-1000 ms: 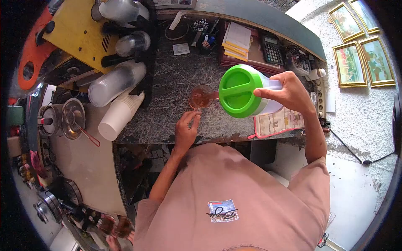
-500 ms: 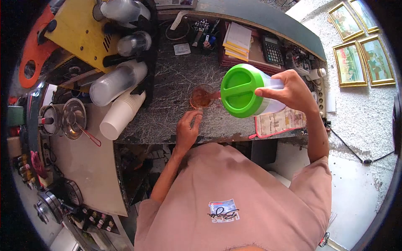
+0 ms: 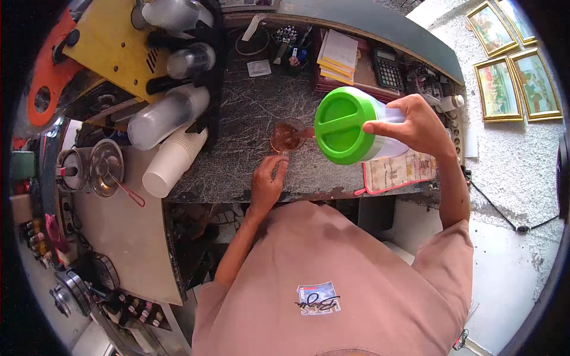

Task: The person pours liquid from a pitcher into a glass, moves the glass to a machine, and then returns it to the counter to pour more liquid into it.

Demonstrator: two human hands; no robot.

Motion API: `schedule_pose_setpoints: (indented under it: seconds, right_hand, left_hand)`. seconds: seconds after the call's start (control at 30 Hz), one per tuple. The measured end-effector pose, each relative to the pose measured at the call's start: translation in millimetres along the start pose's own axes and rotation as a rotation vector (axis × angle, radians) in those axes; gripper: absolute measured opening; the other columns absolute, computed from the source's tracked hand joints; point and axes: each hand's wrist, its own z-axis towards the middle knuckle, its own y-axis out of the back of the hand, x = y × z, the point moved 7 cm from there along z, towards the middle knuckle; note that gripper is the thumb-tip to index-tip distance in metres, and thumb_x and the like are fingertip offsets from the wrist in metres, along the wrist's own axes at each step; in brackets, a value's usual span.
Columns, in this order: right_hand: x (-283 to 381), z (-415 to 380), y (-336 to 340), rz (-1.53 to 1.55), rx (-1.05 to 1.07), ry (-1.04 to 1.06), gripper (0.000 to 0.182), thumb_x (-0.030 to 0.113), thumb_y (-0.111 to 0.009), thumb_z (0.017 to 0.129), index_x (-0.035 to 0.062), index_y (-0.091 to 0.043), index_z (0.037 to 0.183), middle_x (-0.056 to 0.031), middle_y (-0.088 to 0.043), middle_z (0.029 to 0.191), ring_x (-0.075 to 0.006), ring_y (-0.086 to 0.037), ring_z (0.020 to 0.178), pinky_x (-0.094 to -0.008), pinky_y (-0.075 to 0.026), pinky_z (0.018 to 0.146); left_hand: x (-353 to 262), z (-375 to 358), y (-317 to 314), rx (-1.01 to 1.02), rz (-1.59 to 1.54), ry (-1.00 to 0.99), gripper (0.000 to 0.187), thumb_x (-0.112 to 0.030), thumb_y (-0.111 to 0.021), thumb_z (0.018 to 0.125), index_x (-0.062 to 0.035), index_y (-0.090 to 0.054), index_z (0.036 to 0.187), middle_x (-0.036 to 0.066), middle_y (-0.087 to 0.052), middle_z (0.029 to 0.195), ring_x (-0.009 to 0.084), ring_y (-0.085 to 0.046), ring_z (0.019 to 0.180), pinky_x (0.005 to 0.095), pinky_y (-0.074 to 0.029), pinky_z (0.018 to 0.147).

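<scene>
Near the centre of the frame, a green-lidded pitcher (image 3: 345,126) is gripped at its handle by the right hand (image 3: 418,127), with the fingers closed around it and the thumb laid toward the lid. A reddish stream is being let down into a clear cup (image 3: 287,137), just left of the pitcher on the dark counter (image 3: 237,139); the cup's near edge is pinched lightly by the left hand (image 3: 267,183), apparently at a small handle. For a clean pour, the spout is best held low over the middle of the cup, the tilt eased gradually so that the flow is thin, and the cup steadied without being pulled. The pitcher is tipped, its lid and spout pointed to the left of the frame and its base to the right; its long axis runs roughly sideways across the picture, above the patterned cloth (image 3: 395,173). The cup's mouth is turned upward; how full it is cannot be told.
</scene>
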Motion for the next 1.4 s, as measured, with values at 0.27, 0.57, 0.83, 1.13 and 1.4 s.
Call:
schedule_pose_setpoints:
  seconds: [0.27,0.57,0.83,1.13,1.4]
  right_hand:
    - [2,1,-1,0.004,0.001,0.014,0.045,0.043,-0.083,0.082,-0.0004,-0.074,0.076,-0.0013,-0.064,0.060,-0.0052,-0.058,0.054,-0.0244,-0.043,0.049]
    - [5,0,0,-0.039,-0.001,0.020,0.045,0.043,-0.083,0.081,-0.0007,-0.074,0.075,-0.0007,-0.063,0.059,-0.0054,-0.057,0.053,-0.0252,-0.042,0.048]
    - [3,0,-1,-0.034,0.013,-0.001,0.044,0.042,-0.083,0.082,-0.0008,-0.074,0.076,-0.0010,-0.063,0.059,-0.0054,-0.057,0.053,-0.0250,-0.042,0.048]
    - [-9,-3,-9,0.027,0.000,-0.027,0.046,0.046,-0.081,0.082,-0.0001,-0.076,0.080,-0.0036,-0.067,0.064,-0.0078,-0.063,0.057,-0.0256,-0.047,0.051]
    - [-65,-18,-36,0.254,-0.133,-0.044,0.049,0.050,-0.082,0.081,0.0016,-0.077,0.080,-0.0014,-0.068,0.065,-0.0074,-0.062,0.058,-0.0254,-0.047,0.052]
  left_hand:
    - [4,0,-2,0.003,-0.010,0.007,0.020,-0.019,-0.062,0.099,-0.0032,-0.069,0.109,0.014,-0.069,0.107,0.0343,-0.067,0.100,0.0421,-0.052,0.086]
    - [1,0,0,0.002,-0.004,0.007,0.018,-0.017,-0.063,0.098,-0.0028,-0.068,0.108,0.014,-0.068,0.105,0.0343,-0.067,0.098,0.0424,-0.052,0.084]
    - [1,-1,0,-0.003,0.008,-0.006,0.019,-0.017,-0.063,0.097,-0.0023,-0.068,0.108,0.014,-0.068,0.103,0.0349,-0.067,0.098,0.0426,-0.052,0.084]
    - [4,-2,-1,-0.014,0.040,-0.004,0.021,-0.019,-0.062,0.099,-0.0016,-0.068,0.108,0.015,-0.068,0.104,0.0348,-0.067,0.098,0.0425,-0.052,0.083]
    - [-4,0,-1,0.008,0.019,0.012,0.019,-0.017,-0.062,0.099,-0.0021,-0.068,0.108,0.015,-0.068,0.103,0.0344,-0.067,0.096,0.0413,-0.052,0.082]
